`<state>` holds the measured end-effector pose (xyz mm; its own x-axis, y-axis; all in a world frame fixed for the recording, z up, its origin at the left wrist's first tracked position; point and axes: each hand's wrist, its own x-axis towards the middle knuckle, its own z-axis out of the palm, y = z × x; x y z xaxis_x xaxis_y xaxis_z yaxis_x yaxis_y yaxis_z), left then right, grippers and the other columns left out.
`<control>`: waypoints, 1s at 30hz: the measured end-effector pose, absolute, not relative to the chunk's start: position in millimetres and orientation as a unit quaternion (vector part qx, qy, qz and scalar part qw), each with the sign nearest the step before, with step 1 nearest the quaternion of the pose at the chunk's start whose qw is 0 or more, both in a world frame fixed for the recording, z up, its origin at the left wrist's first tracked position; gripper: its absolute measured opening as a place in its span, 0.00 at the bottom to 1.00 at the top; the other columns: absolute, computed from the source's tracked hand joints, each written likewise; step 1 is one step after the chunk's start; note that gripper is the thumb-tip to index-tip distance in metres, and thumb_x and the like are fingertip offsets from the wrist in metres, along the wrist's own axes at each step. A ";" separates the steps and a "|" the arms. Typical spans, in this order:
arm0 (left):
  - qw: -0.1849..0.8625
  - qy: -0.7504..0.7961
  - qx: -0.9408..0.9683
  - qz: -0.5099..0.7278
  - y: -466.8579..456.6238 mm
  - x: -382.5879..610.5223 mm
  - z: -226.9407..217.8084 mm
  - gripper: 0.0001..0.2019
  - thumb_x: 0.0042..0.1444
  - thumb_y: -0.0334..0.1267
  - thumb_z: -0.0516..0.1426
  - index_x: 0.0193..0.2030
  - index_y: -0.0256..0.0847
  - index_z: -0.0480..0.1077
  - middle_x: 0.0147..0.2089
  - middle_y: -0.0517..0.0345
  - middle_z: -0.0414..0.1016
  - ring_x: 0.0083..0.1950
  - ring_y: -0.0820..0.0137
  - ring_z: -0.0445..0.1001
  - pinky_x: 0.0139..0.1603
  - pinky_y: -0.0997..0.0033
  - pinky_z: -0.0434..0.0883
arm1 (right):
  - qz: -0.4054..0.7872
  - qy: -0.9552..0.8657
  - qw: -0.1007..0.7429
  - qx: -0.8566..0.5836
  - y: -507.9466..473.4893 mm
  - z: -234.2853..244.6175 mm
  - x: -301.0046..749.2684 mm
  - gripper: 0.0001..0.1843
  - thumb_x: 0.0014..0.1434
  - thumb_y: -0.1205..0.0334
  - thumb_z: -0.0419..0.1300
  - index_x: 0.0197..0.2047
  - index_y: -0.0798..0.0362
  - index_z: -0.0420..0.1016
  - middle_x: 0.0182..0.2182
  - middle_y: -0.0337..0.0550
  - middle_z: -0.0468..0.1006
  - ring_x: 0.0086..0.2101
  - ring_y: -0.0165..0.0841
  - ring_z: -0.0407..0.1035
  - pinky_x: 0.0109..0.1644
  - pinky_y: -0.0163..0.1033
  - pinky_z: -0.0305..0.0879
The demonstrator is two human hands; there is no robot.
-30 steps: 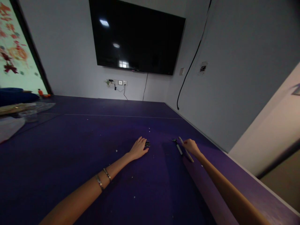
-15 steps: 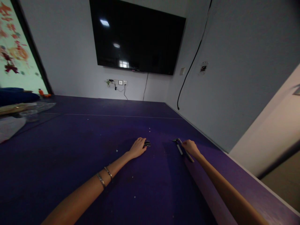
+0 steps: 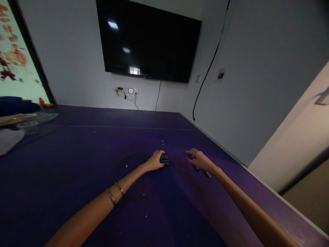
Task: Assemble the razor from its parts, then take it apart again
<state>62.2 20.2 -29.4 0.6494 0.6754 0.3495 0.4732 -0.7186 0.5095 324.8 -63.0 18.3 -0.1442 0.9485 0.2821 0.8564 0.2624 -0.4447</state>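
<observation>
My left hand (image 3: 154,161) grips a small dark object (image 3: 165,159) low on the purple tabletop (image 3: 102,178); its kind is too small to tell. Two bracelets circle that wrist. Over to the right, my right hand (image 3: 199,159) has its fingers apart, with thumb and forefinger pointing left. Beneath it lie two slim stick-like tools, partly covered: a dark one (image 3: 197,169) and a paler one (image 3: 207,174). I see nothing held in the right hand.
Plastic bags (image 3: 38,118) and dark blue cloth (image 3: 15,105) lie at the far left, near a small orange item (image 3: 45,103). White specks dot the tabletop. A black cable (image 3: 205,79) hangs by the right wall. A television (image 3: 149,41) is mounted ahead.
My right hand has moved left off the paler tool and spread its fingers above both tools. My left hand has shifted slightly right with the dark object.
</observation>
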 end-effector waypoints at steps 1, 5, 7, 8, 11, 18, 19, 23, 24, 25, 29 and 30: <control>0.193 0.308 0.891 0.271 13.2 64.7 -26.4 0.26 0.42 0.31 0.59 0.51 0.35 0.61 0.49 0.47 0.66 0.51 0.62 0.66 0.53 0.61 0.64 | 0.107 -0.763 0.263 -0.581 -65.5 18.6 317.9 0.22 0.48 0.58 0.61 0.49 0.50 0.74 0.41 0.46 0.74 0.35 0.34 0.69 0.43 0.39 0.64; 0.209 0.259 0.904 0.269 -16.5 75.5 -12.8 0.26 0.43 0.32 0.59 0.52 0.38 0.60 0.51 0.47 0.64 0.53 0.61 0.65 0.53 0.60 0.64 | 0.137 -0.790 0.255 -0.541 -76.0 21.3 296.7 0.33 0.39 0.53 0.68 0.51 0.49 0.72 0.42 0.46 0.73 0.36 0.36 0.68 0.43 0.41 0.64; 0.211 0.239 0.908 0.272 -28.2 80.4 -7.5 0.26 0.44 0.33 0.59 0.52 0.38 0.60 0.51 0.46 0.64 0.53 0.61 0.64 0.54 0.59 0.64 | 0.136 -0.805 0.240 -0.525 -80.8 24.7 289.7 0.33 0.38 0.53 0.69 0.50 0.48 0.73 0.41 0.46 0.73 0.38 0.37 0.68 0.45 0.42 0.62; 0.210 0.230 0.910 0.273 -32.6 82.5 -5.6 0.26 0.45 0.34 0.59 0.52 0.38 0.60 0.51 0.46 0.64 0.54 0.61 0.64 0.54 0.59 0.64 | 0.133 -0.811 0.233 -0.520 -83.0 26.5 286.7 0.31 0.38 0.53 0.69 0.48 0.48 0.73 0.40 0.45 0.74 0.39 0.38 0.68 0.46 0.42 0.62; 0.199 0.212 0.915 0.281 -41.1 87.2 -2.6 0.25 0.47 0.34 0.59 0.53 0.37 0.59 0.52 0.46 0.63 0.55 0.61 0.63 0.55 0.59 0.63 | 0.123 -0.817 0.218 -0.520 -88.4 30.4 280.0 0.25 0.40 0.56 0.68 0.45 0.48 0.74 0.39 0.44 0.74 0.41 0.38 0.67 0.47 0.41 0.60; 0.164 0.226 0.916 0.289 -42.4 79.5 -2.2 0.29 0.51 0.38 0.57 0.59 0.40 0.53 0.59 0.45 0.59 0.61 0.61 0.57 0.60 0.56 0.59 | 0.122 -0.798 0.210 -0.552 -82.3 30.2 319.4 0.26 0.43 0.56 0.66 0.48 0.51 0.73 0.42 0.46 0.72 0.38 0.35 0.67 0.44 0.39 0.62; 0.157 0.234 0.916 0.287 -39.8 75.2 -3.4 0.28 0.52 0.38 0.56 0.59 0.40 0.53 0.59 0.45 0.59 0.61 0.61 0.57 0.60 0.56 0.59 | 0.122 -0.784 0.209 -0.571 -79.4 30.5 334.7 0.27 0.43 0.56 0.65 0.49 0.52 0.72 0.42 0.47 0.73 0.37 0.35 0.68 0.43 0.39 0.62; 0.130 0.279 0.911 0.274 -22.7 54.1 -15.7 0.22 0.55 0.39 0.53 0.57 0.38 0.56 0.56 0.46 0.62 0.59 0.62 0.59 0.60 0.57 0.58 | 0.101 -0.726 0.177 -0.656 -70.0 30.2 401.4 0.27 0.42 0.59 0.64 0.48 0.53 0.74 0.40 0.48 0.75 0.35 0.36 0.68 0.41 0.38 0.63; 0.123 0.293 0.909 0.269 -17.9 49.3 -20.5 0.21 0.55 0.39 0.52 0.56 0.37 0.57 0.56 0.46 0.63 0.59 0.62 0.60 0.60 0.56 0.58 | 0.100 -0.714 0.161 -0.674 -68.9 28.9 415.2 0.27 0.41 0.60 0.64 0.48 0.54 0.74 0.39 0.48 0.75 0.35 0.37 0.68 0.41 0.38 0.63; 0.116 0.304 0.908 0.264 -13.4 45.2 -25.8 0.21 0.56 0.38 0.52 0.55 0.37 0.57 0.55 0.46 0.63 0.59 0.63 0.60 0.60 0.57 0.58 | 0.099 -0.700 0.138 -0.693 -68.1 26.9 426.6 0.27 0.40 0.61 0.64 0.47 0.55 0.75 0.38 0.49 0.76 0.35 0.37 0.69 0.39 0.37 0.63; 0.093 0.338 0.904 0.244 -3.6 36.9 -46.1 0.18 0.57 0.38 0.49 0.54 0.37 0.59 0.53 0.47 0.65 0.56 0.63 0.62 0.59 0.56 0.59 | 0.110 -0.671 0.089 -0.728 -66.4 15.5 449.1 0.26 0.37 0.64 0.65 0.44 0.56 0.77 0.38 0.50 0.78 0.34 0.38 0.70 0.37 0.36 0.63; 0.085 0.340 0.906 0.239 -3.4 36.5 -49.8 0.18 0.57 0.38 0.49 0.54 0.37 0.60 0.53 0.47 0.65 0.56 0.63 0.62 0.58 0.57 0.59 | 0.115 -0.666 0.088 -0.732 -65.6 12.5 450.4 0.26 0.36 0.65 0.65 0.44 0.55 0.77 0.38 0.49 0.78 0.34 0.38 0.70 0.37 0.35 0.63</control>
